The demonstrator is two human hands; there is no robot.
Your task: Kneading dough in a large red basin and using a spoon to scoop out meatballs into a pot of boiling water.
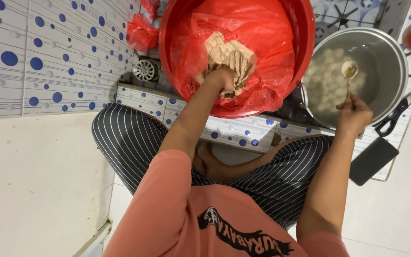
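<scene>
Red basin [305, 28] and steel pot [396, 62] sit nearly touching, leaving only a narrow gap between.

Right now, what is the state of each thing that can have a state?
Left hand: pressed into the paste.
Right hand: gripping a spoon.
Spoon: loaded with a paste ball.
Red basin: lined with a red bag.
Metal pot: uncovered, balls in water.

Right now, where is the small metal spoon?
In the head view, the small metal spoon is at the right, held by the right hand over the large steel pot of pale balls, beside the red plastic basin.
</scene>
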